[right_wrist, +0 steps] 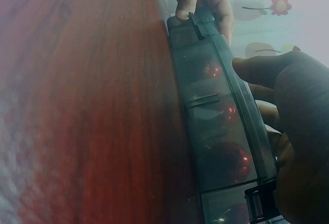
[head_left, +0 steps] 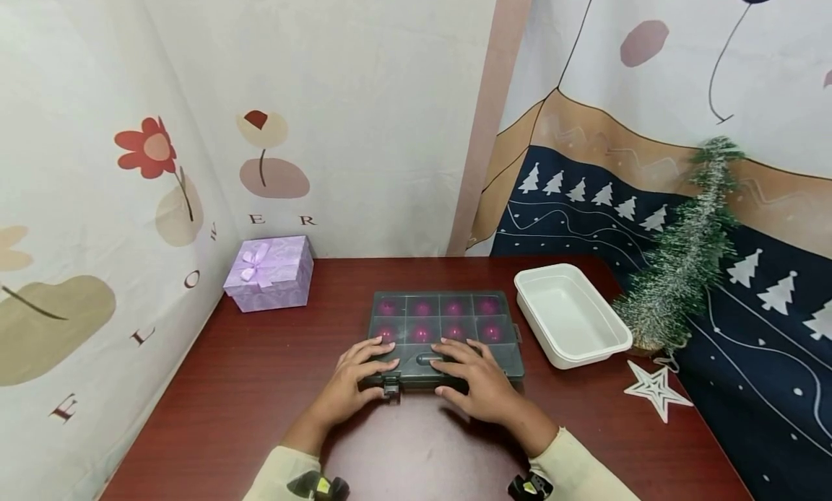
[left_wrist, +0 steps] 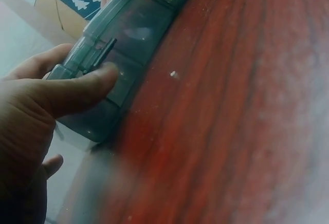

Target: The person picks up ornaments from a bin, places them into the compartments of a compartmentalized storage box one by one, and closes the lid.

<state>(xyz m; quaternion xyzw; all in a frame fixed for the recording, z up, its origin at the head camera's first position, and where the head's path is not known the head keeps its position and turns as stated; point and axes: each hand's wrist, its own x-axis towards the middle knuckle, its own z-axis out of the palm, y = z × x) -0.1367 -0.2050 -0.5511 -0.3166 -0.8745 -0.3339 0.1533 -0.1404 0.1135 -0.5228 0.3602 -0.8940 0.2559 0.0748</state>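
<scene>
A dark translucent organizer box (head_left: 445,356) lies closed on the table, with pink-red balls (head_left: 422,309) showing through the lid in its compartments. My left hand (head_left: 354,375) is at the front left corner, fingers on the lid and thumb against the latch (left_wrist: 100,57). In the left wrist view that thumb presses at the latch's lower edge. My right hand (head_left: 477,378) rests straight fingers on the lid right of the handle slot, its thumb at the front edge. A second latch (right_wrist: 261,201) shows near that hand in the right wrist view.
A white rectangular tub (head_left: 572,302) stands right of the box. Further right are a small tinsel tree (head_left: 692,248) and a white star (head_left: 658,390). At the back left sits a lilac gift box (head_left: 269,273). Printed cloth hangs behind the reddish-brown table (head_left: 279,371).
</scene>
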